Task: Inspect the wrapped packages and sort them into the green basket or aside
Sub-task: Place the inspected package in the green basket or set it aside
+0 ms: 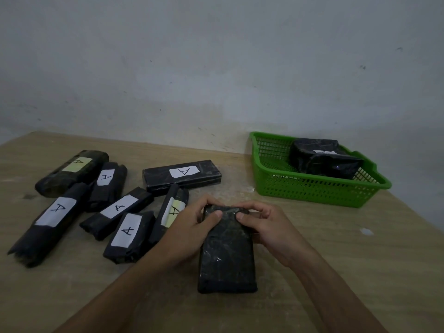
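Note:
A black wrapped package [227,255] with no label showing lies lengthwise in front of me. My left hand [192,227] and my right hand [266,224] grip its far end from either side, thumbs on top. To the left, several black packages with white "A" labels [127,230] lie spread on the table, the flat long one [181,174] furthest back. The green basket [312,188] stands at the right rear and holds one bulky black package [324,159] with a white label partly visible.
The wooden table [336,260] runs back to a pale wall. The basket sits near the table's right edge. A small white scrap [366,231] lies on the table to the right of my hands.

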